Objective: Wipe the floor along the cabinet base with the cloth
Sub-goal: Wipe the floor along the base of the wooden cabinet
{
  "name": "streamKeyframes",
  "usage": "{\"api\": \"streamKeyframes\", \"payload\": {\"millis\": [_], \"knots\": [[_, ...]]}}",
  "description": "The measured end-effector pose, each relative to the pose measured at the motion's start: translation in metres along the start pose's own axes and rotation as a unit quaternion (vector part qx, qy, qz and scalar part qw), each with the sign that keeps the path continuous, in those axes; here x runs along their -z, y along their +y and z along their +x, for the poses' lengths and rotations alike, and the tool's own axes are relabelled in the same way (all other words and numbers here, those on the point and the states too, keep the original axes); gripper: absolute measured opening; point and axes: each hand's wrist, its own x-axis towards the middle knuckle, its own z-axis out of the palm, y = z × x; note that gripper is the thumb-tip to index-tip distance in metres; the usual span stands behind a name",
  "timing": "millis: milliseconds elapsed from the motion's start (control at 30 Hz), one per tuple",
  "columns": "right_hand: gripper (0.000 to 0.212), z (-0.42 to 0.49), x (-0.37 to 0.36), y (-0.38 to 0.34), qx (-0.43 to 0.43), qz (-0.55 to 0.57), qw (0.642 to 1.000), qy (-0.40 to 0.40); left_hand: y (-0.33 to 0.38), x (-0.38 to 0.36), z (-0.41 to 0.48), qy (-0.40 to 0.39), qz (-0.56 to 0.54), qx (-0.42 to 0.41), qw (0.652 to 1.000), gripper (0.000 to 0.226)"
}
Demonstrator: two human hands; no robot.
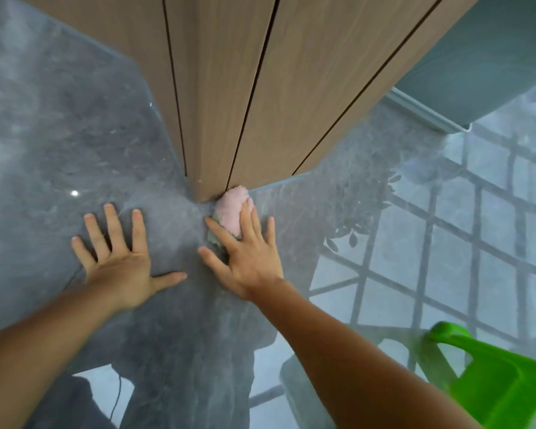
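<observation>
A fluffy pink cloth (231, 209) lies bunched on the glossy grey floor (75, 134), touching the bottom corner of the wooden cabinet (229, 88). My right hand (245, 252) presses flat on the near half of the cloth, fingers spread, with a greenish edge of cloth showing under the palm. My left hand (121, 258) lies flat on the bare floor to the left of the cabinet corner, fingers apart, holding nothing.
A bright green plastic stool (492, 373) stands at the lower right, close to my right forearm. A teal wall with a pale skirting (430, 116) runs behind the cabinet at the right. The floor reflects a window grille at the right.
</observation>
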Motion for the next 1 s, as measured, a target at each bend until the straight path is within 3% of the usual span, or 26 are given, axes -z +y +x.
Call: {"api": "streamKeyframes", "payload": {"millis": [67,200,267,333,467,600,700,767,900,1000], "knots": [[0.063,0.003,0.016,0.049,-0.01,-0.057,0.998,0.006,-0.002,0.001,0.001,-0.004,0.008,-0.005,1.0,0.141],[0.073,0.015,0.07,0.149,-0.265,-0.06,0.962,-0.023,0.0,0.003,-0.002,-0.012,0.019,-0.007,1.0,0.14],[0.078,0.019,0.088,0.163,-0.322,-0.051,0.944,-0.047,0.002,0.003,-0.002,-0.008,0.024,-0.008,1.0,0.139],[0.08,0.019,0.08,0.142,-0.271,-0.047,0.96,-0.049,0.003,0.005,-0.003,-0.006,0.021,-0.008,1.0,0.138],[0.072,0.0,0.029,0.049,-0.061,-0.043,0.995,-0.063,0.002,0.006,-0.005,0.0,0.008,-0.013,1.0,0.137],[0.067,0.004,0.039,0.032,-0.071,0.006,0.997,-0.01,-0.002,0.006,-0.004,-0.003,0.009,-0.016,1.0,0.137],[0.062,0.0,0.056,0.04,-0.019,0.024,0.991,0.13,-0.003,0.006,-0.003,-0.008,0.01,-0.014,1.0,0.138],[0.065,-0.003,0.056,0.043,-0.021,0.038,0.983,0.181,-0.003,0.006,-0.003,-0.011,0.011,-0.014,1.0,0.138],[0.097,0.001,0.024,0.019,-0.071,0.055,0.995,0.052,-0.003,0.009,-0.004,-0.018,0.009,-0.016,1.0,0.138],[0.1,0.013,-0.001,-0.013,-0.094,0.037,0.994,0.049,-0.003,0.009,-0.004,-0.015,0.009,-0.018,1.0,0.138]]}}
